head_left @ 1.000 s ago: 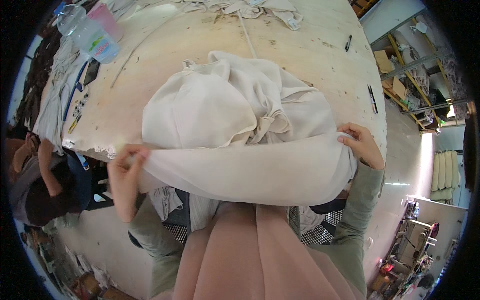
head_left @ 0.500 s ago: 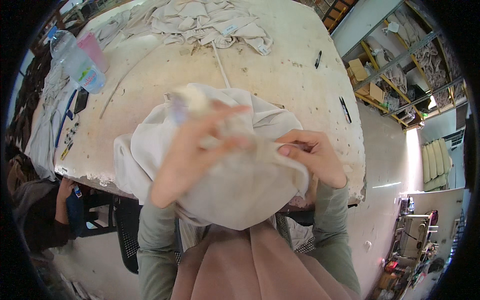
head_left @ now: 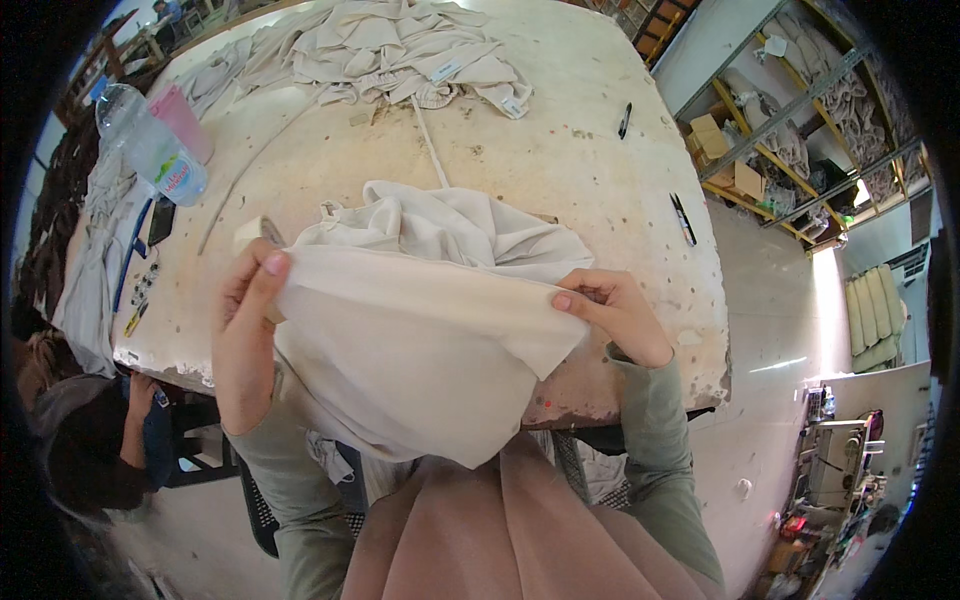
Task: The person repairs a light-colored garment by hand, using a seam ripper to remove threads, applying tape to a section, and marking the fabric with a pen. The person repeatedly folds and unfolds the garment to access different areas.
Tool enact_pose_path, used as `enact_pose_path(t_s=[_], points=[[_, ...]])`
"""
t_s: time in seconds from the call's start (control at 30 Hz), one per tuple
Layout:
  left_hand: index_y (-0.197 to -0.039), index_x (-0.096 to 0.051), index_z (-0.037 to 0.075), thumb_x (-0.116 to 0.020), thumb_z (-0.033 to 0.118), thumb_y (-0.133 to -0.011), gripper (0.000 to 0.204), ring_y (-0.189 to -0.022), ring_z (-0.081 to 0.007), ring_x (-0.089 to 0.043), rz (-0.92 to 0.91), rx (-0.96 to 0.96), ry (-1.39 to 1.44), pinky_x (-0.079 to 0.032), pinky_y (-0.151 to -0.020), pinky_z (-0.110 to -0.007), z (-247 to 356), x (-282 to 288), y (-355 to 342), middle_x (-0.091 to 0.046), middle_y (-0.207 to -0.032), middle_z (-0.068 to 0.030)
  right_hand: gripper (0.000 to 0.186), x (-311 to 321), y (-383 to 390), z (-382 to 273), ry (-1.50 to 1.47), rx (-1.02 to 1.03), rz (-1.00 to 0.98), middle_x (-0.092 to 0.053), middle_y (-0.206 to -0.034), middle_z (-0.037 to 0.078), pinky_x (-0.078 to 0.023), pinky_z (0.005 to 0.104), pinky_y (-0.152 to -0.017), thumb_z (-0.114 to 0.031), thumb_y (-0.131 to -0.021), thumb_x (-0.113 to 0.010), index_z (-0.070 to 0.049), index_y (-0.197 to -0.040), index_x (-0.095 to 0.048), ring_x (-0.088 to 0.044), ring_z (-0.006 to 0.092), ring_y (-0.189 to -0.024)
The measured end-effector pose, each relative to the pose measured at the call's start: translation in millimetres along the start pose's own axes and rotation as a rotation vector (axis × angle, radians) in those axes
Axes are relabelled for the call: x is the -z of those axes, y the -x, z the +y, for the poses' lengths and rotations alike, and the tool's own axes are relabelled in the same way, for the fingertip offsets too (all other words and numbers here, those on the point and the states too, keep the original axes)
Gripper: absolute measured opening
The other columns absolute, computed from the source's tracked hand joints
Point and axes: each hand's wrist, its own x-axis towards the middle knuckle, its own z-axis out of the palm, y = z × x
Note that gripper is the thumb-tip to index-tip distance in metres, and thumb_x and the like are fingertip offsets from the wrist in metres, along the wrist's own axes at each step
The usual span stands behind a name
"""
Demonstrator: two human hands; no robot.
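A cream cloth garment point(head_left: 420, 340) is stretched between my two hands, its upper edge pulled nearly straight. My left hand point(head_left: 248, 310) pinches that edge at the left, thumb on top. A roll of tape point(head_left: 258, 233) sticks out behind the fingers of the same hand, mostly hidden; it seems to be carried there. At the right, my right hand point(head_left: 620, 310) pinches the other end of the edge between thumb and fingers. The lower part of the cloth hangs over the table's front edge towards my lap, while gathered folds lie on the table beyond.
On the worn table point(head_left: 560, 150) are a heap of cream garments point(head_left: 400, 50), a plastic bottle point(head_left: 150, 145), a pink container point(head_left: 182, 122), a phone point(head_left: 161, 221) and two pens point(head_left: 625, 120). Another person point(head_left: 100, 440) sits at the left. Shelves point(head_left: 790, 120) stand at the right.
My left hand has moved left and down from over the cloth, taking the tape roll along. The cloth's edge is now drawn taut; my right hand has barely shifted.
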Motion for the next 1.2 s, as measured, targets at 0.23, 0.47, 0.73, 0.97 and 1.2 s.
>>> enact_pose_path(t_s=[0.23,0.47,0.73,0.97,1.2], points=[[-0.098,-0.059,0.004,-0.054,0.024,-0.094,0.022,-0.086,-0.0081,-0.056,0.21,0.03,-0.044,-0.042,-0.079,-0.023,5,48,-9,-0.059,-0.089,0.0006,0.016,6,-5,12,-0.05,-0.021,0.061,-0.061,-0.077,-0.004,-0.04,0.0195,-0.067,-0.018,-0.087,-0.064,-0.002,-0.085,-0.066,-0.051,0.005,-0.071],[-0.102,-0.062,0.003,-0.065,0.013,-0.083,0.022,-0.08,-0.0161,-0.051,0.166,-0.385,-0.662,-0.039,-0.075,-0.026,-5,-30,14,-0.062,-0.095,-0.0067,0.011,-38,2,-26,0.156,0.104,0.094,-0.063,-0.078,-0.003,-0.039,0.0192,-0.054,-0.015,-0.088,-0.064,-0.005,-0.09,-0.068,-0.05,0.0016,-0.063],[-0.081,-0.056,0.0,-0.068,0.011,-0.082,0.016,-0.072,-0.0076,-0.043,-0.37,-0.029,-0.229,-0.035,-0.067,-0.021,-9,-61,36,-0.05,-0.076,0.0012,0.015,-60,-1,-35,-0.077,0.089,-0.14,-0.062,-0.082,-0.002,-0.04,0.0199,-0.062,-0.01,-0.083,-0.069,-0.001,-0.094,-0.066,-0.05,0.0037,-0.071],[-0.079,-0.056,0.001,-0.061,0.02,-0.091,0.023,-0.074,-0.0048,-0.041,-0.327,0.116,-0.12,-0.033,-0.066,-0.019,-16,-58,39,-0.048,-0.076,0.0033,0.018,-65,-4,-29,-0.155,0.01,-0.164,-0.06,-0.083,-0.002,-0.041,0.0218,-0.069,-0.011,-0.081,-0.071,-0.001,-0.096,-0.066,-0.049,0.0051,-0.077],[-0.097,-0.053,0.004,-0.057,0.015,-0.091,0.013,-0.071,-0.0063,-0.044,-0.156,0.01,-0.196,-0.036,-0.065,-0.019,-14,-51,44,-0.05,-0.083,0.0002,0.014,-16,-13,-11,-0.189,0.151,0.131,-0.058,-0.081,-0.001,-0.045,0.0249,-0.073,-0.017,-0.09,-0.057,-0.004,-0.09,-0.061,-0.054,0.0091,-0.077]])
